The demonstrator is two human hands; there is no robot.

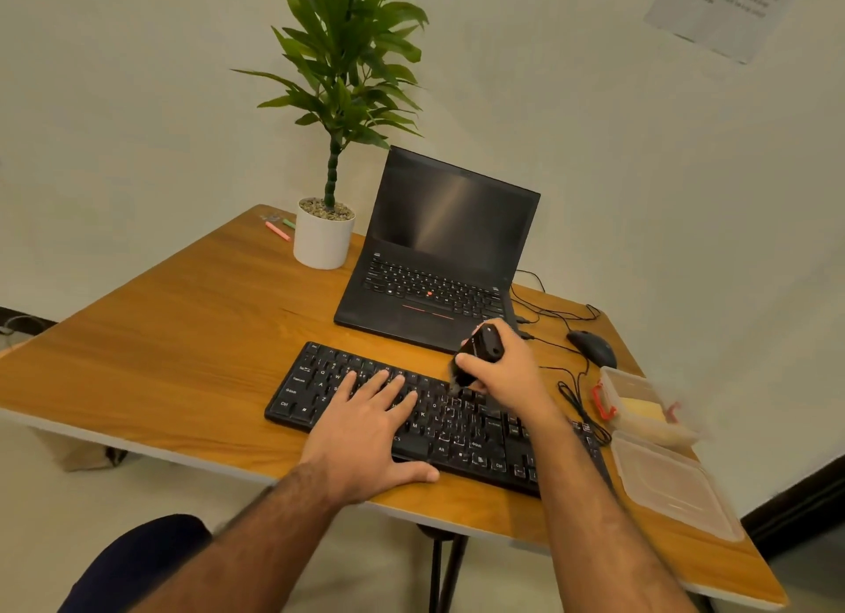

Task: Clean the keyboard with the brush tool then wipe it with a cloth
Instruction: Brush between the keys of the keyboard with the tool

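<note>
A black keyboard [462,429] lies across the front of the wooden desk [183,338]. My left hand [370,425] rests flat on its left half, fingers straight over the keys and thumb at the front edge. My right hand [503,370] grips a black brush tool [475,354], held upright with its bristles down on the upper middle keys. A yellow cloth [640,411] sits in an open clear plastic box [617,379] at the desk's right side.
An open black laptop [439,265] stands behind the keyboard, with a potted plant [324,237] to its left. A black mouse [592,347] and loose cables [576,388] lie to the right. The box's clear lid [672,489] rests near the right front edge. Markers [278,230] lie at the far corner.
</note>
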